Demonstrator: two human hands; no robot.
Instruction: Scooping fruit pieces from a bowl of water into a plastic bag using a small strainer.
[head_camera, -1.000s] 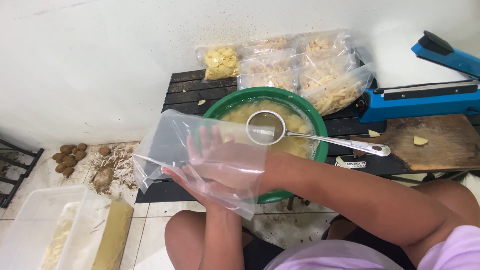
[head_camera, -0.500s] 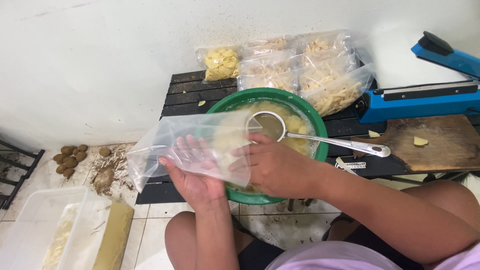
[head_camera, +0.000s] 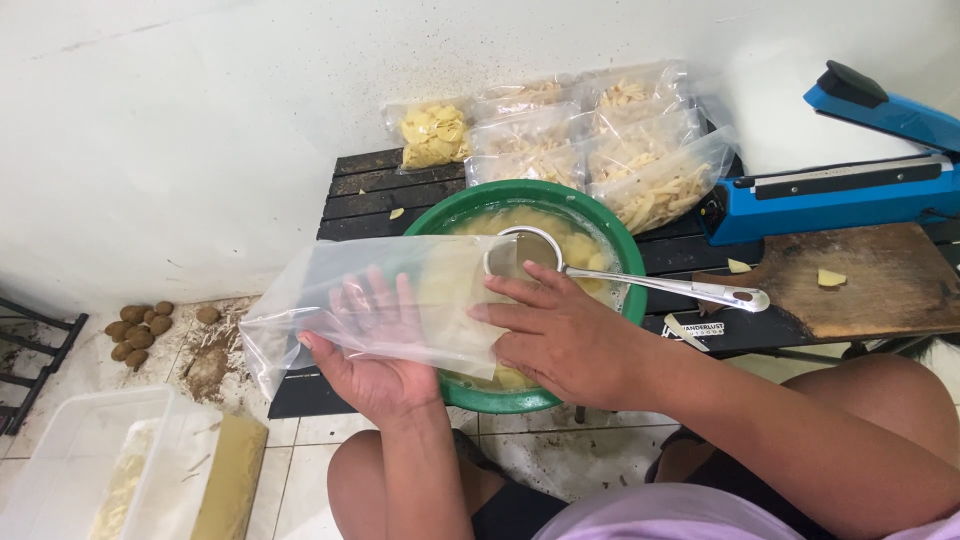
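Head view: both hands, left hand (head_camera: 375, 365) and right hand (head_camera: 560, 335), flat, seemingly pressing clear bag (head_camera: 385, 305).

Surface (head_camera: 380, 190): holds everything below.
Bowl (head_camera: 620, 300): at the front edge.
Strainer (head_camera: 560, 260): lying in the bowl, handle pointing right.
Filled bags (head_camera: 570, 140): behind the bowl, by the wall.
Sealer (head_camera: 840, 190): right of the bags.
Board (head_camera: 860, 290): in front of the sealer.
Bag (head_camera: 390, 310): over the bowl's left side, between left hand (head_camera: 385, 375) below and right hand (head_camera: 565, 335) on top.
Tub (head_camera: 70, 470): on the floor, far left.
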